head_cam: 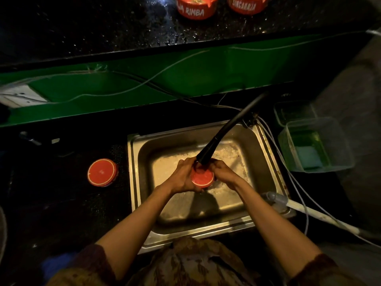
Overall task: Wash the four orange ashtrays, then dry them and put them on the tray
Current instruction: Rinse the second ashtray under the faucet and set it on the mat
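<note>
Ashtray in hand: one orange ashtray held base-up over the sink, just under the black hose nozzle.
Left hand: fingers curled around the ashtray's left side, gripping it.
Right hand: fingers wrapped on the right side and far rim, pressed against it.
Upturned ashtray: base-up on the dark table left of the sink; probably washed already and left to drain.
Upper ledge: two ashtrays, one lettered RIMBA with residue inside, one lettered SINGARAJA; both look unwashed.
Tray: not in view.
Drying cloth: none visible.
Progress: early; roughly one washed, one under way, two waiting; all drying and placing remain.
</note>
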